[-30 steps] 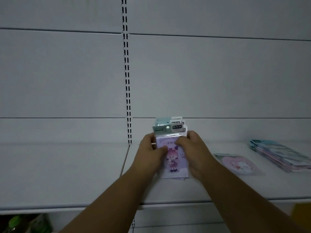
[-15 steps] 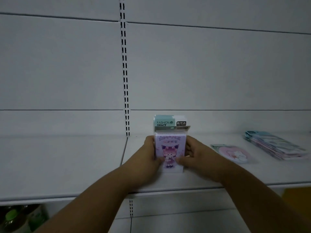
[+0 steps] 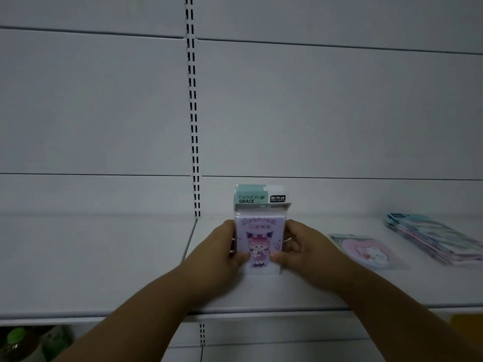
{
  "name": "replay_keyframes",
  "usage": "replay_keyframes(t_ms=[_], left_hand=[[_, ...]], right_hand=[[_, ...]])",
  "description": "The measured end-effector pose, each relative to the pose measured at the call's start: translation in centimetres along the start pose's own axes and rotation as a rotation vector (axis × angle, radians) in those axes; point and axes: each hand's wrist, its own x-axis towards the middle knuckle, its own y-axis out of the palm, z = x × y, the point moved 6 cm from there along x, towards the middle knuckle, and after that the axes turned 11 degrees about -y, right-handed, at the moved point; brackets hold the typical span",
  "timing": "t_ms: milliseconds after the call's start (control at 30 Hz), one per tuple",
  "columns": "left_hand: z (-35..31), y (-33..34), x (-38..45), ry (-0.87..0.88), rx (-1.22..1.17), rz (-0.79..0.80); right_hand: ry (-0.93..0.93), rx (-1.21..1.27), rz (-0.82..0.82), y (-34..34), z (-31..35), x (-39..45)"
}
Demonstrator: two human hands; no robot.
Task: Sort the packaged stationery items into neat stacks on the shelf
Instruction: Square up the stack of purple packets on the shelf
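Note:
A stack of purple packets [image 3: 260,235] with a cartoon girl and mint "FASHION GRACE" header cards stands squared up on the white shelf [image 3: 261,291], near its middle. My left hand [image 3: 222,249] grips the stack's left side, thumb on the front. On the stack's right side my right hand [image 3: 303,246] holds it the same way. To the right lies a single round pink packet [image 3: 366,250] flat on the shelf. Farther right sits a slanted stack of flat packets [image 3: 433,237].
The white back panel rises behind the shelf, with a slotted upright [image 3: 193,126] just left of the stack. A seam splits the shelf into two boards. Green bottles [image 3: 15,340] show below at the bottom left, and something yellow [image 3: 466,322] at the bottom right edge.
The loose, fanned packets have been pushed together into one even upright stack. My hands slid down its sides, and the view has moved closer.

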Motion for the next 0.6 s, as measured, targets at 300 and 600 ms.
replay_keyframes(t_ms=[300, 600], left_hand=[[-0.3, -0.9, 1.5, -0.182, -0.025, 0.100], [0.1, -0.4, 3.3, -0.296, 0.375, 0.159]], right_hand=[[0.116, 0.142, -0.033, 0.1, 0.3, 0.9], [0.332, -0.046, -0.028, 0.6, -0.9, 2.8]])
